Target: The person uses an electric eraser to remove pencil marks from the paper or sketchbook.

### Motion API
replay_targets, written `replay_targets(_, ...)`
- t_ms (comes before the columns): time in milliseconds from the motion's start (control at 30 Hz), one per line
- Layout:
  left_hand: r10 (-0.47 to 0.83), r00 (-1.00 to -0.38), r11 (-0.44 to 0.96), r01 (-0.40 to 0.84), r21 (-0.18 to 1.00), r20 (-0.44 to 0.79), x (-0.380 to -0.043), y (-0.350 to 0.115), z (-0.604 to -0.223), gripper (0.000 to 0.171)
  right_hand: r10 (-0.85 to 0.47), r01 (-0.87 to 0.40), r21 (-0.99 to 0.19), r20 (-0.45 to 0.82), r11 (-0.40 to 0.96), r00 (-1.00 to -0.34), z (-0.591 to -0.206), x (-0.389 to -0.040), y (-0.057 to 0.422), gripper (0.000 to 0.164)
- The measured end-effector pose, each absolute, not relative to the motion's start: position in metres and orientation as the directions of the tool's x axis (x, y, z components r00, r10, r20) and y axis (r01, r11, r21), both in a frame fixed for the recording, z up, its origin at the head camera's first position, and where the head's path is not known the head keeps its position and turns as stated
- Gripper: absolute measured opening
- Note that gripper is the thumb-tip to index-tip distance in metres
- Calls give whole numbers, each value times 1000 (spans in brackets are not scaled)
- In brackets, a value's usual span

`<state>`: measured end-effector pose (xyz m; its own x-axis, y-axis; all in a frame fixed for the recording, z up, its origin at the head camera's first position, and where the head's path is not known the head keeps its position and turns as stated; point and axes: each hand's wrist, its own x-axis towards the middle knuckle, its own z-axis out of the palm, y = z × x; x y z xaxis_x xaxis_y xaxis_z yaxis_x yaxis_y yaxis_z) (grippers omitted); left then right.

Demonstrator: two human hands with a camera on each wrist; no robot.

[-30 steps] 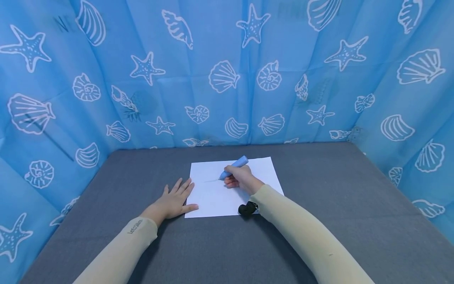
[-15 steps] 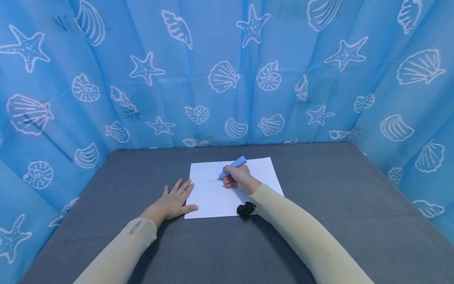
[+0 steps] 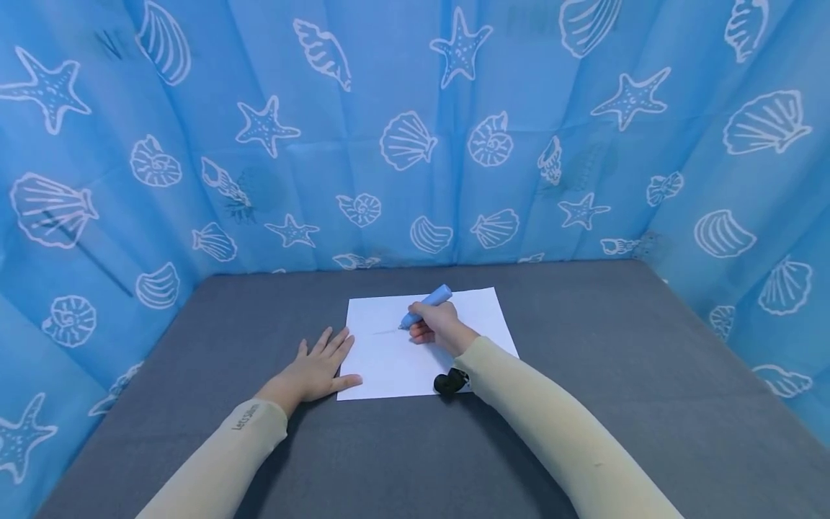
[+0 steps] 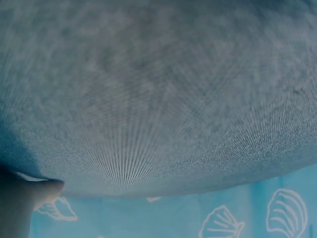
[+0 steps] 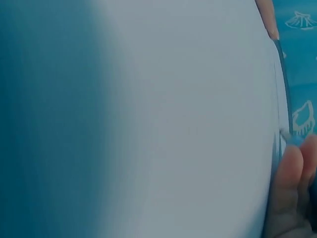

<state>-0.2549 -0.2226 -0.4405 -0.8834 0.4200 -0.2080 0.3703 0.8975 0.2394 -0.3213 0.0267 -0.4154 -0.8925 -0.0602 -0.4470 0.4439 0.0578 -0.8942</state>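
Observation:
A white sheet of paper (image 3: 382, 371) lies on the grey table. My right hand (image 3: 441, 324) pinches a thick light-blue pen (image 3: 436, 296), tilted with its tip down at the paper. From the tip a thin faint line (image 3: 382, 332) runs left across the sheet. In the right wrist view, curled fingers (image 5: 290, 171) show below the pen's tip (image 5: 284, 133). My left hand (image 3: 315, 369) rests flat with fingers spread at the sheet's left edge, thumb on the paper. Only part of that hand (image 4: 22, 198) shows in the left wrist view.
A grey cloth (image 3: 583, 346) covers the table. Blue curtains (image 3: 415, 194) with white shells and starfish stand around its back and sides. A small black device (image 3: 449, 382) sits under my right wrist, over the paper's front edge.
The pen tip has shifted slightly left and then slightly right again along the faint line. My left hand stays in place on the paper's edge.

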Motion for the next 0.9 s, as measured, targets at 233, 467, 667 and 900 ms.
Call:
replay_targets(233, 420, -884, 897, 372, 237, -203, -254, -224, -441, 95, -77, 434, -899, -437, 51, -896, -416, -321, 25, 24)
replay_targets(467, 426, -880, 894, 374, 248, -210, -252, -223, -437, 97, -72, 432, -901, -435, 48, -898, -415, -321, 24, 24)
replay_targets(667, 431, -879, 890, 377, 256, -205, -253, -224, -439, 96, -73, 433, -901, -433, 25, -898, -415, -322, 24, 25)
replay_targets(900, 429, -881, 893, 381, 239, -200, -257, -225, -445, 94, -86, 449, -893, -446, -23, -891, -416, -324, 28, 24)
